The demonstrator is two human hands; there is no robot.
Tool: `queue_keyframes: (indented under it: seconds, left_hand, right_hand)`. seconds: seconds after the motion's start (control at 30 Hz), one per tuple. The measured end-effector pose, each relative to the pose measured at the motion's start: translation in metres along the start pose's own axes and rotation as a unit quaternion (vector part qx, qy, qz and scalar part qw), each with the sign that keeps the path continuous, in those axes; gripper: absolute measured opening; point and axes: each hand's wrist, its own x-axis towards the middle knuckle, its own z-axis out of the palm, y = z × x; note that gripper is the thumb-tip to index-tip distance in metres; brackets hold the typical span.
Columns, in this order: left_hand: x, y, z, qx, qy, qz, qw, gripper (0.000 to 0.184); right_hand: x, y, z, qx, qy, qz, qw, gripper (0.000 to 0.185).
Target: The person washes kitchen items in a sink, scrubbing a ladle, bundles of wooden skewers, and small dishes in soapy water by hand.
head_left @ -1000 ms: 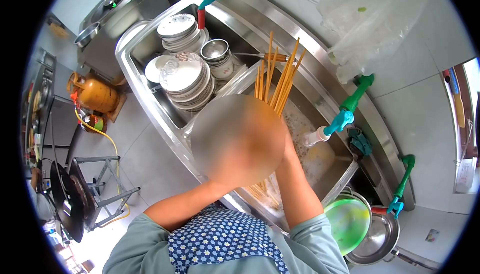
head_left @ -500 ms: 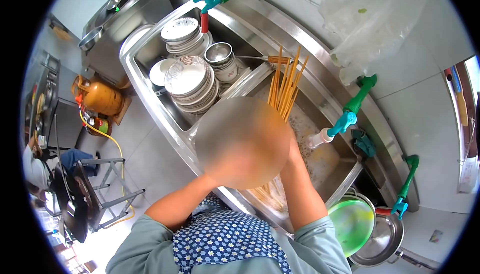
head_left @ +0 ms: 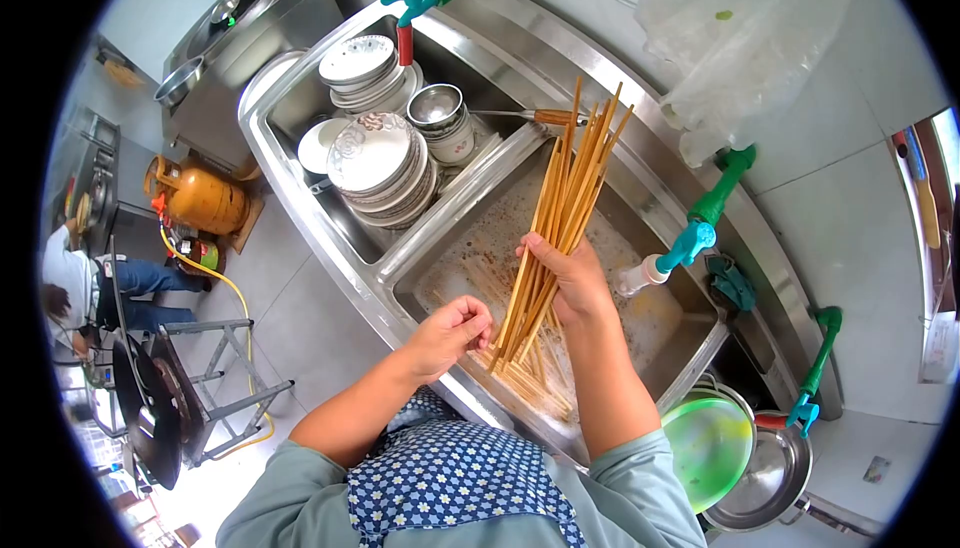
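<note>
A bundle of long wooden chopsticks (head_left: pixel 565 218) is gripped in my right hand (head_left: pixel 572 273), its upper ends fanned out toward the back of the sink. My left hand (head_left: pixel 450 336) is closed just left of the bundle's lower ends, apart from them; whether anything is between its fingers cannot be made out. Below both hands is the right sink basin (head_left: pixel 640 218), with foamy water and more chopsticks (head_left: pixel 535 383) lying in it near the front edge.
The left basin holds stacked plates (head_left: pixel 375 158) and bowls (head_left: pixel 440 123). A wooden-handled utensil (head_left: pixel 550 117) lies across the divider. Taps (head_left: pixel 690 245) line the back. A green basin (head_left: pixel 708 453) and steel pan stand at right. Another person (head_left: pixel 130 288) is at far left.
The blurred patch over my hands is gone, and both hands now show. My left hand is apart from the bundle. At far left, more of the other person has come into view.
</note>
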Motion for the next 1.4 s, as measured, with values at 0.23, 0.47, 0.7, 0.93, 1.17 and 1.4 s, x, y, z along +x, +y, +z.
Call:
queue_keyframes:
  seconds: [0.23, 0.47, 0.7, 0.93, 1.17, 1.4]
  left_hand:
    - [-0.007, 0.013, 0.014, 0.119, 0.061, 0.060, 0.989, 0.016]
    - [0.006, 0.018, 0.028, 0.220, 0.043, -0.047, 0.973, 0.022]
    - [-0.001, 0.018, 0.031, 0.101, 0.002, -0.052, 0.994, 0.024]
    - [-0.005, 0.021, 0.038, 0.065, 0.033, -0.014, 0.997, 0.021]
    - [0.008, 0.017, 0.039, 0.300, 0.071, 0.033, 0.951, 0.012]
    - [-0.008, -0.005, 0.005, 0.284, 0.028, -0.031, 0.958, 0.012]
  right_hand:
    - [0.003, 0.004, -0.005, 0.021, -0.001, 0.030, 0.999, 0.026]
    - [0.001, 0.012, 0.004, 0.004, -0.010, -0.011, 1.000, 0.027]
    - [-0.004, 0.007, 0.003, 0.013, -0.010, -0.003, 1.000, 0.026]
    - [-0.003, 0.004, 0.002, 0.046, -0.022, 0.009, 0.999, 0.026]
    - [-0.003, 0.010, 0.009, -0.006, 0.012, -0.048, 0.999, 0.025]
    - [-0.004, 0.004, 0.005, -0.011, 0.022, -0.067, 0.997, 0.026]
